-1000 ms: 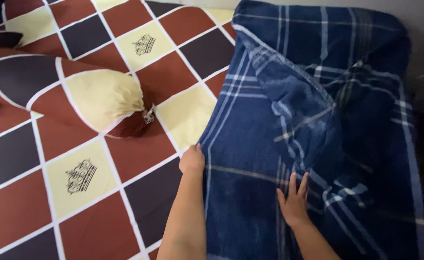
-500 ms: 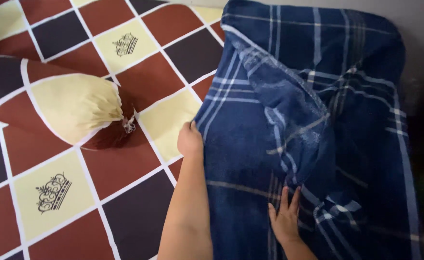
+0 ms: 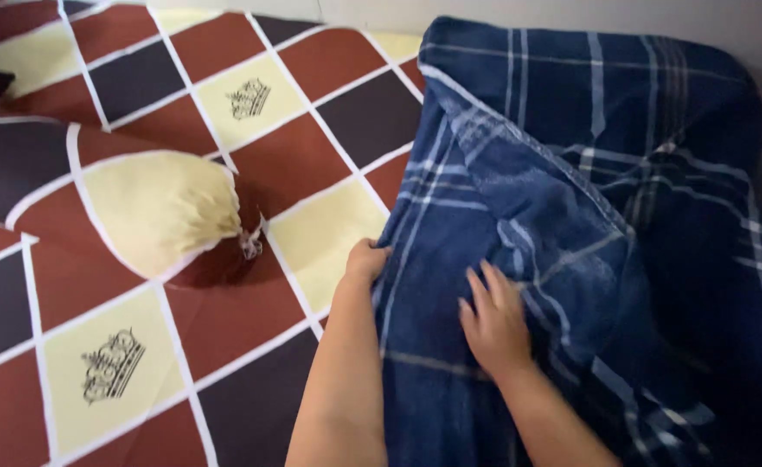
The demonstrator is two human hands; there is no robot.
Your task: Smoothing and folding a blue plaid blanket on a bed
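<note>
A dark blue plaid blanket (image 3: 606, 173) lies bunched over the right half of a bed. My left hand (image 3: 365, 262) grips the blanket's left edge, fingers curled under the fabric. My right hand (image 3: 493, 324) rests flat on top of the blanket just to the right, fingers spread and pressing on the cloth. A thick fold runs diagonally across the blanket above my right hand.
The bed sheet (image 3: 303, 156) has brown, dark and cream squares with white lines and crown prints. A bolster pillow (image 3: 139, 203) in the same pattern lies at the left, its tied end pointing toward the blanket. A pale wall (image 3: 571, 13) runs behind the bed.
My right hand has slid up the blanket toward the fold. My left hand stays gripping the blanket's left edge, shifted slightly. The view has shifted a little.
</note>
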